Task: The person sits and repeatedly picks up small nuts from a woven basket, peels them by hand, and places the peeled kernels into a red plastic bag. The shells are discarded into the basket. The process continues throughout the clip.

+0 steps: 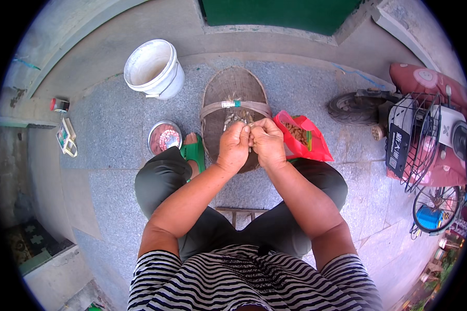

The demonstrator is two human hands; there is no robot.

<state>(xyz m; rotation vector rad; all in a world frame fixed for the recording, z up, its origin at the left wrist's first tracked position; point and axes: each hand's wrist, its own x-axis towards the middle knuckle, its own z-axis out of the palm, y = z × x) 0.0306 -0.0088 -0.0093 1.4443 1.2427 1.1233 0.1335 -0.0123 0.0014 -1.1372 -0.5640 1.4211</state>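
Observation:
Both hands meet over a woven basket (233,81) with a band across it. My left hand (234,144) and my right hand (267,140) pinch something small between thumbs and fingers, likely a peanut pod, mostly hidden by the fingertips. Pale peanut shells (230,117) lie in the basket beyond my hands. To the right of my right hand is a red plastic bag (315,136), open, with unshelled peanuts (295,132) inside. Left of the basket stands a round metal bowl (151,140) holding pink peanut kernels (169,138).
A white plastic bucket (173,79) stands beyond the bowl. An electric scooter with a wire basket (420,144) is at the right. A jar with a red lid (59,105) and a small bag (66,136) lie at the left. Green slippers (196,153) show beside the basket.

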